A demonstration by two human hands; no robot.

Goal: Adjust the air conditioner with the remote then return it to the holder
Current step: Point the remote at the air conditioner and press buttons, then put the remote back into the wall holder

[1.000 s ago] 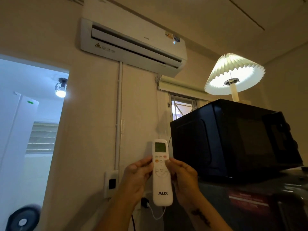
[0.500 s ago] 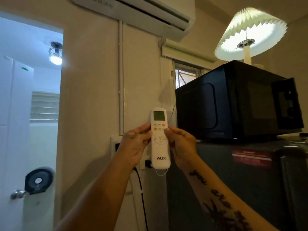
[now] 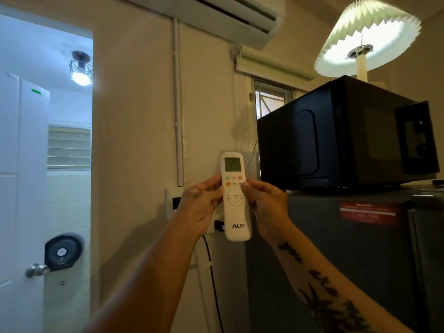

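head view: the remote [image 3: 235, 195] stood upright in front of the wall, held between both hands, below the ac [image 3: 230, 15] whose lower edge showed at the top of the frame. the left hand [image 3: 201, 207] pinched its left edge, thumb lying near the orange button; the right hand [image 3: 266, 205] pinched the right edge, thumb tip on the small buttons under the screen. each grip was closed on the remote, neither one wide. the screen was lit, but its digits were too blurred to read.

the step in hand looked like the adjusting itself. to do it well, it seemed best to let one hand carry the weight and the other thumb press, one firm press at a time, with the top end tipped up toward the ac so the signal reaches it, then check the screen before pressing again. the holder may have been the pale box [image 3: 171, 200] on the wall behind the left hand, though i could not tell.

counted: one remote, one ac, two hands, one microwave [image 3: 348, 135] on one fridge [image 3: 360, 260], one lamp [image 3: 367, 37], one ceiling light [image 3: 81, 68] past the doorway.
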